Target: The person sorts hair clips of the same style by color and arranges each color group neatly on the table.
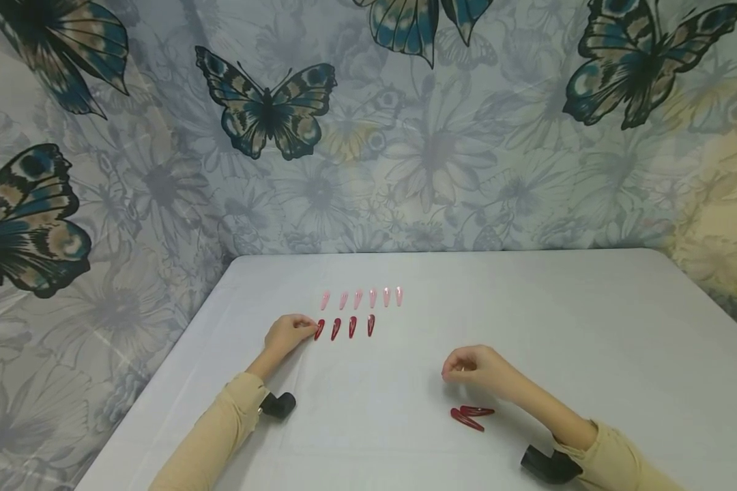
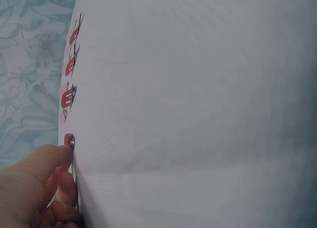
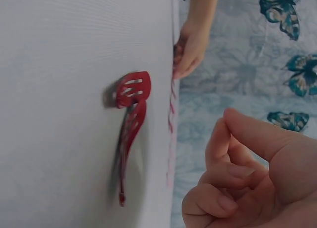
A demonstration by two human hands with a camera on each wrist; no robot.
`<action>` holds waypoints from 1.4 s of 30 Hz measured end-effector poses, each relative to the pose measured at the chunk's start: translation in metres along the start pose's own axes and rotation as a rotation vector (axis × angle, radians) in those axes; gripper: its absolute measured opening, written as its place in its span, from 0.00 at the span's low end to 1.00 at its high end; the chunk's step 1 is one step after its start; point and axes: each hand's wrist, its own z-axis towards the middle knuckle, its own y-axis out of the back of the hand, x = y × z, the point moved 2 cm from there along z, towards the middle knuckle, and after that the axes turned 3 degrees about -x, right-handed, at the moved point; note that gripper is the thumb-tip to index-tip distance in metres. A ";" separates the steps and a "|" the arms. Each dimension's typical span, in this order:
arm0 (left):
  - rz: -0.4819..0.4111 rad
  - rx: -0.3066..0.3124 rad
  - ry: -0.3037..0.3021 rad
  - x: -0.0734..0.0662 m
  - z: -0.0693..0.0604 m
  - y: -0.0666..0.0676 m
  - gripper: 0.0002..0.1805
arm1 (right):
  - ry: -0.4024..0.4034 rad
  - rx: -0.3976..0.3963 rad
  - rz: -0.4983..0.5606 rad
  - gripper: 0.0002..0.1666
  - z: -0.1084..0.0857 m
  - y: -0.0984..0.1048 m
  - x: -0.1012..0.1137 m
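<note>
At the left end of a row of red snap hair clips, my left hand point(image 1: 290, 332) pinches the endmost red hair clip point(image 1: 319, 330) between thumb and fingers, with the clip against the table. In the left wrist view its red tip point(image 2: 69, 140) shows just past the thumb. My right hand point(image 1: 480, 368) hovers above the table, thumb and forefinger together and the other fingers curled; nothing shows between them in the right wrist view. Just below that hand lie two red hair clips point(image 1: 468, 419), one touching the other.
Behind the red row runs a row of several pink hair clips point(image 1: 372, 298). A white cloth covers the table point(image 1: 589, 314). Butterfly-patterned fabric point(image 1: 436, 170) hangs behind it and on the left. Each wrist carries a black device point(image 1: 549, 465).
</note>
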 end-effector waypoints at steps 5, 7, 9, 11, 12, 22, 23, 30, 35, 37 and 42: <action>-0.005 -0.008 0.000 -0.003 -0.001 0.002 0.09 | 0.006 0.023 -0.002 0.04 -0.002 -0.002 -0.004; -0.009 -0.008 -0.002 -0.003 -0.001 0.002 0.09 | 0.007 0.034 -0.005 0.04 -0.003 -0.003 -0.005; -0.012 -0.010 -0.006 -0.003 -0.002 0.002 0.09 | 0.003 0.044 -0.007 0.05 -0.003 -0.003 -0.005; -0.015 -0.011 -0.009 -0.003 -0.002 0.002 0.09 | -0.002 0.053 -0.008 0.04 -0.003 -0.003 -0.005; -0.013 -0.011 -0.009 -0.003 -0.002 0.002 0.09 | -0.003 0.056 -0.013 0.04 -0.003 -0.003 -0.006; -0.010 -0.009 -0.018 -0.002 -0.001 0.001 0.09 | 0.002 0.101 -0.064 0.03 -0.007 0.001 -0.005; -0.012 -0.008 -0.019 -0.002 -0.001 0.001 0.09 | 0.000 0.108 -0.069 0.03 -0.008 0.001 -0.005; -0.009 -0.006 -0.028 -0.002 -0.003 0.001 0.09 | -0.048 0.161 -0.120 0.08 -0.012 -0.001 -0.005; -0.001 -0.011 -0.022 -0.002 -0.002 0.001 0.09 | -0.051 0.202 -0.123 0.09 -0.013 -0.002 -0.004; 0.001 -0.010 -0.020 -0.002 -0.002 0.001 0.09 | -0.052 0.208 -0.135 0.09 -0.013 -0.003 -0.003; 0.004 -0.009 -0.026 -0.002 -0.002 0.001 0.08 | -0.043 0.210 -0.138 0.09 -0.014 -0.004 -0.004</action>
